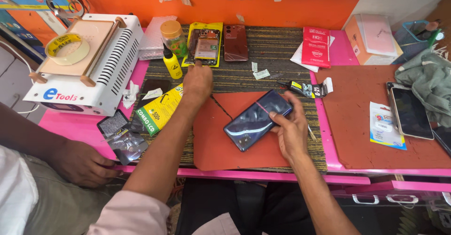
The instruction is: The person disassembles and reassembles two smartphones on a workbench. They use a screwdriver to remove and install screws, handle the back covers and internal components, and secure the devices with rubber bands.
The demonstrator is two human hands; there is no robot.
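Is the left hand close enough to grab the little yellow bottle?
Probably yes. The left hand rests by the opened phone, and the yellow bottle stands just to its left with nothing between them.

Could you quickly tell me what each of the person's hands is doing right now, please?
Left hand: fingers curled, fingertip touching the opened phone on its yellow card; holding nothing.
Right hand: closed on the dark glossy phone screen panel.

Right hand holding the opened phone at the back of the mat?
No, the right hand grips the dark phone on the red mat.
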